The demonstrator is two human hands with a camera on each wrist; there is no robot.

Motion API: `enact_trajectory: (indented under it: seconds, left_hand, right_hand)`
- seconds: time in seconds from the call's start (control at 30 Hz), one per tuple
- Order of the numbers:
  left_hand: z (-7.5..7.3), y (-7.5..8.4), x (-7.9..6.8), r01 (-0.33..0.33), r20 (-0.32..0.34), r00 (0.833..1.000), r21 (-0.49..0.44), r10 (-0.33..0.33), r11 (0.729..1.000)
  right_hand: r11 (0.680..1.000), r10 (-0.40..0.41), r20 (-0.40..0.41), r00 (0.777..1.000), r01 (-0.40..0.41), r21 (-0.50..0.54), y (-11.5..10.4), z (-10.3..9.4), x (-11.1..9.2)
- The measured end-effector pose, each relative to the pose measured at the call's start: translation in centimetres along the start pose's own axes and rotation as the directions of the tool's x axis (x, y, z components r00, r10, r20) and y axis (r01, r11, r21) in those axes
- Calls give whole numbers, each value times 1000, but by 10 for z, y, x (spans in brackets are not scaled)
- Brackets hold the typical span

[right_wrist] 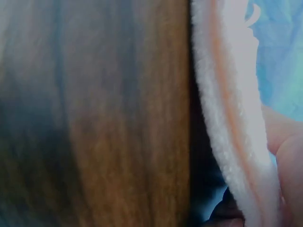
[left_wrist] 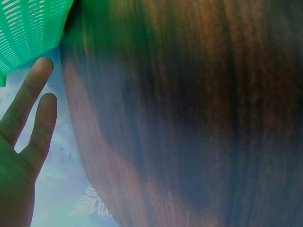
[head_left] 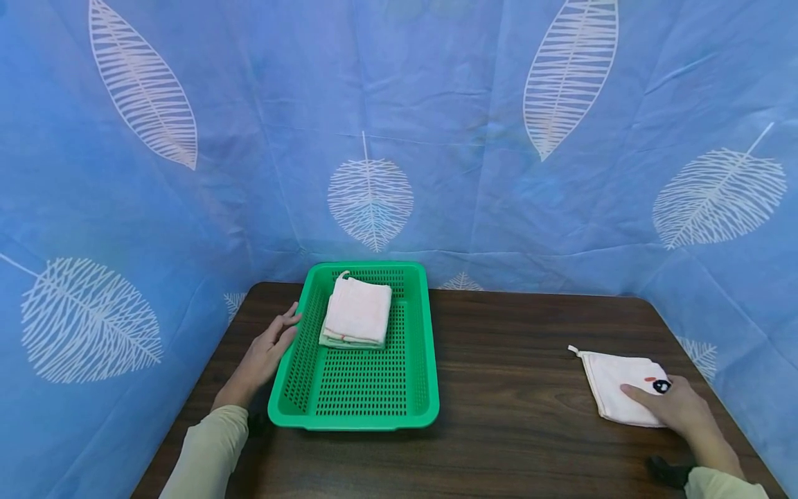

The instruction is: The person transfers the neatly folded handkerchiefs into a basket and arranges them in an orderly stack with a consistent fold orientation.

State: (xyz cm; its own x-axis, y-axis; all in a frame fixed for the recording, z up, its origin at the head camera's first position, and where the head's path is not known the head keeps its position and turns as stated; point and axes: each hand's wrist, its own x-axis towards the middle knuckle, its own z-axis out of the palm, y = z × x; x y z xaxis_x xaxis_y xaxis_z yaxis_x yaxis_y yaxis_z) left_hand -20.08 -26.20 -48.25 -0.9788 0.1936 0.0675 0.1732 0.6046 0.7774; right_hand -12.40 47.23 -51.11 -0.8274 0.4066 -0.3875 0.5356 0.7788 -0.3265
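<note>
A green plastic basket (head_left: 419, 374) with slotted sides stands on the table. Inside, toward its far end, lies a small stack of folded towels (head_left: 358, 308), a pinkish-white one on top and a greenish edge below. Beside the basket's left wall is my left hand (head_left: 264, 353), its fingers extended and fingertips right at the rim. At the table's right side my right hand (head_left: 682, 409) grips a folded white towel (head_left: 617, 378) by its near right corner, thumb on top. This towel has a hanging loop and a dark eye-like print; its layered edge shows in the right wrist view.
The dark wood-grain table (head_left: 511, 388) has rounded far corners. Blue cloth (head_left: 436, 194) with white leaf patterns hangs close behind it and along both sides.
</note>
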Motion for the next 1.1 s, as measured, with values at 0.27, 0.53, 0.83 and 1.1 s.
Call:
enact_trajectory:
  seconds: [0.27, 0.53, 0.83, 1.1]
  left_hand:
    - [0, 1, 0, 5, -2, 1000, 2, -5, 1000]
    - [0, 0, 0, -2, -4, 1000, 9, 2, 1000]
    - [1, -2, 0, -9, -10, 1000, 12, 9, 1000]
    - [1, -1, 0, -3, -5, 1000, 8, 3, 1000]
  right_hand:
    - [986, 31, 14, 999, -33, 161, 2, -1, 0]
    - [962, 23, -22, 1000, -16, 273, -3, -4, -4]
    - [944, 21, -80, 997, 7, 331, -8, -6, -7]
    - [917, 36, -77, 996, -3, 398, -8, -3, -6]
